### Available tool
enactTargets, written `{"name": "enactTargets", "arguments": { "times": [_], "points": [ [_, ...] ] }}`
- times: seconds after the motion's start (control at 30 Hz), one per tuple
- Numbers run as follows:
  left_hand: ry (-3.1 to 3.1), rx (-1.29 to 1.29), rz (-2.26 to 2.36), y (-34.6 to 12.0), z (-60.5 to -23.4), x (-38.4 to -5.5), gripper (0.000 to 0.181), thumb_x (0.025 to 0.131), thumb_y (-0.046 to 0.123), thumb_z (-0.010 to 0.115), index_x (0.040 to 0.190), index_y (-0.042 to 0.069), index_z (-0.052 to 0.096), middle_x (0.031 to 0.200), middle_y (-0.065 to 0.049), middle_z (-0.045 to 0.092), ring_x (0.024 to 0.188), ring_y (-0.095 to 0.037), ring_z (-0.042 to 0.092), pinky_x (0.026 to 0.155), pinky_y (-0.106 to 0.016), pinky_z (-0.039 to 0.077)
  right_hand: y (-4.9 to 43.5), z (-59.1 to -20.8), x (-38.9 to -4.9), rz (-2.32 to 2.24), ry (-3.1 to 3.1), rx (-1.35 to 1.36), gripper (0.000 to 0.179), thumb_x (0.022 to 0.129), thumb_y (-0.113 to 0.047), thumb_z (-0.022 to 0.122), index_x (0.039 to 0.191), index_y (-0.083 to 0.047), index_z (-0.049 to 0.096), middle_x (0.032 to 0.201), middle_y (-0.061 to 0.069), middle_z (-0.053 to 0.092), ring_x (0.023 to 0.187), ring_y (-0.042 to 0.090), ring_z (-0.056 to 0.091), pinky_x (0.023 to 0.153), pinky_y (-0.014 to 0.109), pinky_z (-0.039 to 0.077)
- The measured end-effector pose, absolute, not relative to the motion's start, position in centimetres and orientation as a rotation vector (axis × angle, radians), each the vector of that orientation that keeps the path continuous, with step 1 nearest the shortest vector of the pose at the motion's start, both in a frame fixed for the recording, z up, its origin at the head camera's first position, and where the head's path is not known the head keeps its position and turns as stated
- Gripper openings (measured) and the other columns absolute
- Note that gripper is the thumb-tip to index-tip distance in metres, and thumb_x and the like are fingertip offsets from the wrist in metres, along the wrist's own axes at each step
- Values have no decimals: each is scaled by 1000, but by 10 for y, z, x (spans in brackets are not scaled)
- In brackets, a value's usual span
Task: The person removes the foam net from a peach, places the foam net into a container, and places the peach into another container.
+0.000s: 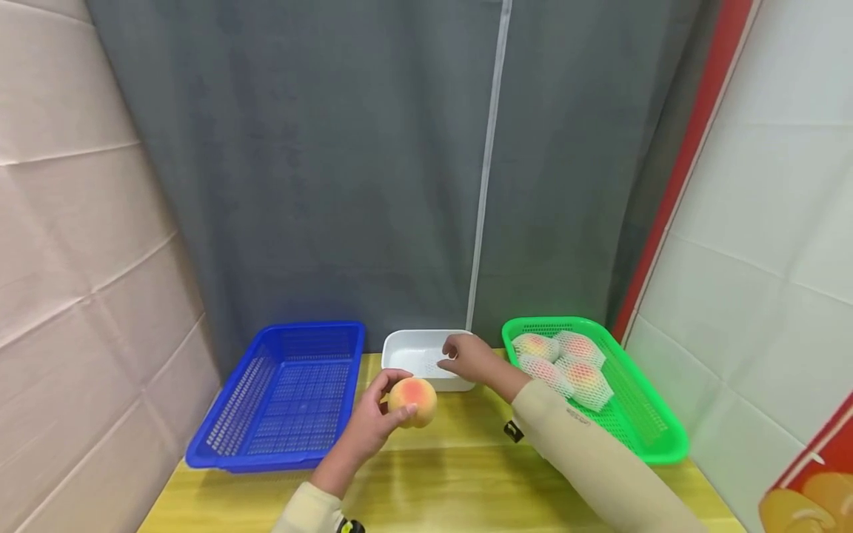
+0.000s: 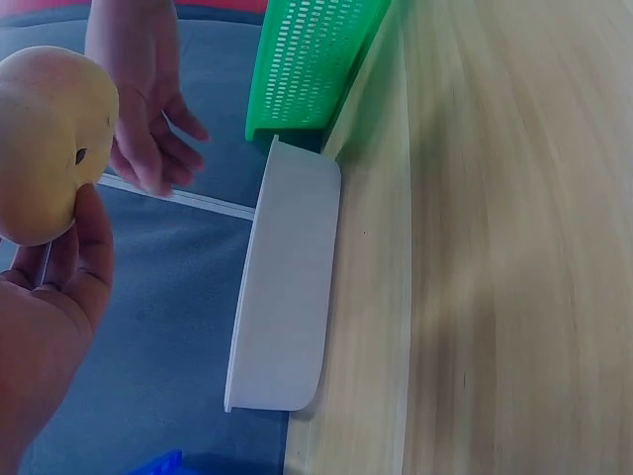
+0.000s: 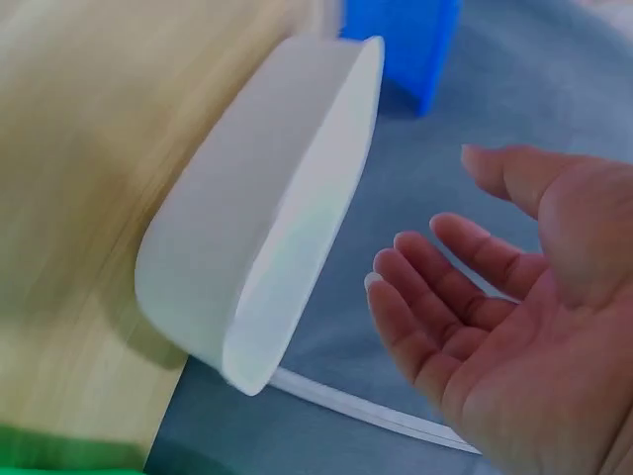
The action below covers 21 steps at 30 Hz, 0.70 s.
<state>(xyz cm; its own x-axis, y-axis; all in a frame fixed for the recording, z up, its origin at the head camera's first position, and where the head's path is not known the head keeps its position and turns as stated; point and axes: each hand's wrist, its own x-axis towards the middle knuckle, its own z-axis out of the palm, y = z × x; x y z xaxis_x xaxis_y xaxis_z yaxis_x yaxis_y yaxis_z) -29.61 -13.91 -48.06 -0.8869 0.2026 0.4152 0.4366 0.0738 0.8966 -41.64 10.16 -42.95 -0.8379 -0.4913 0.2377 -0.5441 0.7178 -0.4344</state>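
Observation:
My left hand grips a bare yellow peach with a red blush, thumb at its near side and fingers behind. In the left wrist view the peach is lifted off the table and shows a small dark spot. My right hand hovers over the white basin, its fingers loosely bent with nothing between them. That right hand shows its palm and spread thumb in the right wrist view, beside the rim of the basin.
A blue basket with no fruit in it stands at the left. At the right, a green basket holds several peaches in white foam nets. Behind everything hangs a grey curtain; the wooden table spreads in front.

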Motion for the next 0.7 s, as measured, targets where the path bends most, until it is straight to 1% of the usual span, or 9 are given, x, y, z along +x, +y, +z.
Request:
{"name": "enactTargets", "arguments": {
  "times": [0.1, 0.23, 0.4, 0.47, 0.57, 0.7],
  "points": [
    [-2155, -645, -1914, -139, -481, -296, 51, 93, 14, 83, 139, 4, 63, 126, -16, 64, 113, -23, 62, 88, -33, 60, 108, -428, -399, 892, -2782, 813, 18, 100, -24, 81, 102, -7, 74, 91, 0, 71, 85, 16, 65, 81, 39, 59],
    [-2148, -650, -1908, -139, -480, -297, 51, 93, 14, 83, 139, 4, 64, 125, -15, 64, 112, -21, 62, 88, -32, 60, 116, -431, -377, 1012, -2753, 771, 14, 102, -25, 79, 101, -12, 74, 90, -5, 70, 85, 12, 64, 80, 37, 58],
    [-2149, -672, -1894, -138, -482, -299, 50, 94, 14, 83, 139, 4, 64, 125, -15, 65, 112, -20, 62, 90, -32, 59, 126, -442, -356, 1106, -2718, 772, 11, 101, -20, 80, 104, -10, 76, 94, -4, 72, 88, 12, 67, 81, 36, 60],
    [-2148, -671, -1893, -138, -482, -299, 50, 93, 14, 83, 139, 4, 64, 125, -15, 66, 112, -20, 62, 90, -32, 59, 129, -447, -349, 1114, -2708, 791, 12, 100, -18, 81, 106, -9, 76, 98, -1, 74, 90, 15, 69, 82, 37, 61],
    [-2143, -668, -1902, -137, -483, -299, 50, 93, 14, 83, 139, 4, 64, 125, -15, 66, 112, -20, 62, 90, -32, 59, 134, -457, -341, 1096, -2690, 829, 16, 99, -17, 82, 109, -7, 75, 104, 5, 75, 94, 24, 72, 83, 40, 62],
    [-2136, -668, -1912, -136, -484, -299, 50, 93, 13, 83, 139, 4, 64, 126, -15, 66, 113, -20, 63, 91, -32, 59, 139, -471, -333, 1070, -2674, 876, 24, 99, -19, 83, 114, -4, 73, 110, 11, 75, 101, 36, 74, 86, 46, 62]
  ]
}}
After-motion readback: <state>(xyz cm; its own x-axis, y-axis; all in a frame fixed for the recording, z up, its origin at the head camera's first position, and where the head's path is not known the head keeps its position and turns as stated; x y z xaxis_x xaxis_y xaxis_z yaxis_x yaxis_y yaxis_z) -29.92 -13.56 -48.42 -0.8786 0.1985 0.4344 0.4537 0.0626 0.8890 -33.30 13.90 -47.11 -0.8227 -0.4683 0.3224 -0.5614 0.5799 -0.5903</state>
